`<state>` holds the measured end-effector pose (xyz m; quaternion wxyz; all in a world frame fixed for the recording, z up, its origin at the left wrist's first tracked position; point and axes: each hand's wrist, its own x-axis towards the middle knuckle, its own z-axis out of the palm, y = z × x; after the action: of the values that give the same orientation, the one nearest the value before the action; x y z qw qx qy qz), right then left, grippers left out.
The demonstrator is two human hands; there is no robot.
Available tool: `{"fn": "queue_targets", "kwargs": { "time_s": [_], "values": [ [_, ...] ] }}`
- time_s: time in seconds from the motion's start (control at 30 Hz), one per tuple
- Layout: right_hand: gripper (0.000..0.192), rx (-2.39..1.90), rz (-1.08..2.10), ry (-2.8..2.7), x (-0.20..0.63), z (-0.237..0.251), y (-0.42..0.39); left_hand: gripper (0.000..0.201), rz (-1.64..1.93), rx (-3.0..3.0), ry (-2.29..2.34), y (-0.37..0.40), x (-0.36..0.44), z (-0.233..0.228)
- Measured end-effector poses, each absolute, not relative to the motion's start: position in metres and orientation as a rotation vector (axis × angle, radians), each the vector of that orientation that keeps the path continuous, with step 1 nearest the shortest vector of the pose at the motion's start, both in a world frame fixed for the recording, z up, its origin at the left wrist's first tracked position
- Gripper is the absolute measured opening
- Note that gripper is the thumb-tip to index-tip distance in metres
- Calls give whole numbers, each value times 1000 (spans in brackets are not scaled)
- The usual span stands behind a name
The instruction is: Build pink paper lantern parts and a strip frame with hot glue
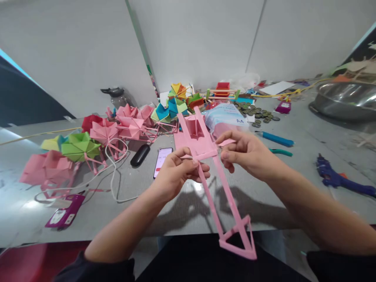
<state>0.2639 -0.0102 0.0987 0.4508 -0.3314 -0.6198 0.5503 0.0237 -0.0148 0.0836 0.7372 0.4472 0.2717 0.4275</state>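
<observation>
A long pink paper-strip frame (pixel 225 184) is held up over the table, with two side rails, a crosspiece (pixel 206 155) and a triangular end (pixel 237 244) that reaches past the table's front edge. My left hand (pixel 180 168) pinches the left rail where the crosspiece meets it. On the other side, my right hand (pixel 242 154) has its fingers curled by the right end of the crosspiece, thumb and forefinger close together; whether they touch the paper is unclear. Behind the frame lie pink paper sheets (pixel 182 141) with a folded pink piece (pixel 195 127) on top.
Folded pink paper models (pixel 48 166) and a green one (pixel 80 147) line the left. A phone (pixel 162 158), black case (pixel 140 155) and white cable (pixel 113 184) lie nearby. Rightward are coins (pixel 261 113), a blue-handled tool (pixel 277 139), a glue gun (pixel 337 178) and a metal basin (pixel 346 103).
</observation>
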Motion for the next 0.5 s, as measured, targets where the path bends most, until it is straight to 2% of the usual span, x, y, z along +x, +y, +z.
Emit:
{"fn": "queue_targets", "kwargs": {
  "time_s": [0.1, 0.33, 0.5],
  "values": [
    [42, -877, 1314, -1547, 261, 72, -6, 38, 883, 841, 613, -8, 24, 59],
    [30, -949, 763, -1680, 263, 22, 0, 19, 763, 661, 628, 0, 31, 7],
    [22, -770, 314, -1915, 275, 19, 2, 29, 640, 675, 529, 3, 26, -6]
  ]
}}
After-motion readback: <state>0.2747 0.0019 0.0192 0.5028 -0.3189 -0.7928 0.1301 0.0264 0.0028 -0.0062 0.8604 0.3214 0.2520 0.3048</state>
